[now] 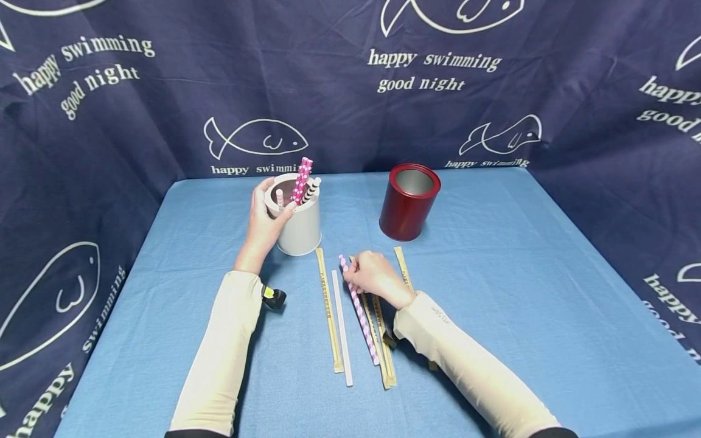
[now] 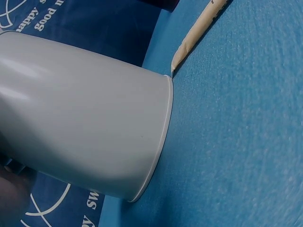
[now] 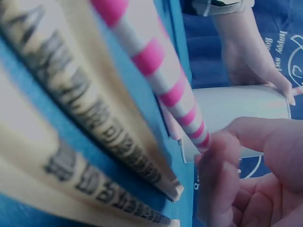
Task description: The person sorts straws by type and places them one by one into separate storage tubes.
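My left hand (image 1: 265, 222) holds the white can (image 1: 302, 231) by its rim, thumb at the front. Inside the can lean magenta dotted straws (image 1: 302, 178), a black-and-white striped straw (image 1: 311, 191) and a pale pink striped straw (image 1: 280, 198). In the left wrist view the can's side (image 2: 90, 109) fills much of the picture. Over the middle of the table, my right hand (image 1: 378, 277) pinches a pink-and-white striped straw (image 1: 366, 325) near its far end. The right wrist view shows that straw (image 3: 173, 92) meeting the fingertips, with wrapped straws (image 3: 94, 104) beside it.
A red can (image 1: 405, 210), open at the top, stands at the back right of the blue cloth (image 1: 526, 292). Left of the striped straw lie a plain pale straw (image 1: 342, 328) and a paper-wrapped straw (image 1: 328, 310). More wrapped straws (image 1: 387, 365) lie under my right arm.
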{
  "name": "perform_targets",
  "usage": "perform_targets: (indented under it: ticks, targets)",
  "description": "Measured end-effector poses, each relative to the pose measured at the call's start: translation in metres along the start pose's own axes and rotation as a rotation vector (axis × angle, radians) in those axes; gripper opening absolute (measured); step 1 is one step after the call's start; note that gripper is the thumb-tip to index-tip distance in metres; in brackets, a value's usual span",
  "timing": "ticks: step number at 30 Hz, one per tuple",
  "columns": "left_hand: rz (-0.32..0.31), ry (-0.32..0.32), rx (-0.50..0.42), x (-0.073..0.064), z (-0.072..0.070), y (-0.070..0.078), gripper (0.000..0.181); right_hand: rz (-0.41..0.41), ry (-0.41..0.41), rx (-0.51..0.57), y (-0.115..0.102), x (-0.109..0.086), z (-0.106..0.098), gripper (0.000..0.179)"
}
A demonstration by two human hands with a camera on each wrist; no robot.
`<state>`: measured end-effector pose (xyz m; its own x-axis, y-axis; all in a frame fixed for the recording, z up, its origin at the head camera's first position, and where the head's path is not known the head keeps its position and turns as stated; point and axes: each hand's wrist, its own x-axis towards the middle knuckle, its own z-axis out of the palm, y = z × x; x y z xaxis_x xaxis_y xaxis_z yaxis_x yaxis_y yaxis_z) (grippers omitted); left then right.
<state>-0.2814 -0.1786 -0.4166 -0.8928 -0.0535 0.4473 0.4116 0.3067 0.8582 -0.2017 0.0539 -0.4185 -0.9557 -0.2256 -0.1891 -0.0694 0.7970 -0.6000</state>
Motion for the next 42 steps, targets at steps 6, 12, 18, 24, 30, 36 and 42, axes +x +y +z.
perform_targets:
  ticks: [6, 12, 18, 24, 30, 36, 42]
  targets:
    - [-0.005, -0.005, -0.006, 0.0, 0.0, 0.0, 0.075, -0.054, 0.099, 0.049, 0.002, -0.001, -0.007, 0.016]
    - [-0.01, -0.009, -0.004, 0.0, 0.0, 0.001, 0.076, 0.012, 0.072, 0.276, 0.001, -0.002, -0.01, 0.014]
    - [-0.004, -0.003, -0.013, 0.0, -0.001, -0.001, 0.075, 0.043, 0.044, 0.492, 0.0, -0.001, -0.009, 0.014]
    - [-0.021, -0.006, -0.013, 0.0, -0.001, 0.0, 0.074, 0.025, 0.019, 0.601, -0.002, -0.002, -0.011, 0.019]
    - [-0.014, -0.008, -0.016, 0.001, 0.0, -0.001, 0.073, -0.013, 0.031, 0.598, -0.003, -0.004, -0.017, 0.028]
    - [-0.009, -0.007, -0.018, 0.0, 0.0, 0.001, 0.073, -0.035, 0.053, 0.604, -0.004, -0.005, -0.019, 0.033]
    - [-0.015, -0.004, -0.024, 0.0, 0.0, 0.001, 0.073, -0.101, 0.13, 0.602, -0.007, -0.007, -0.022, 0.033]
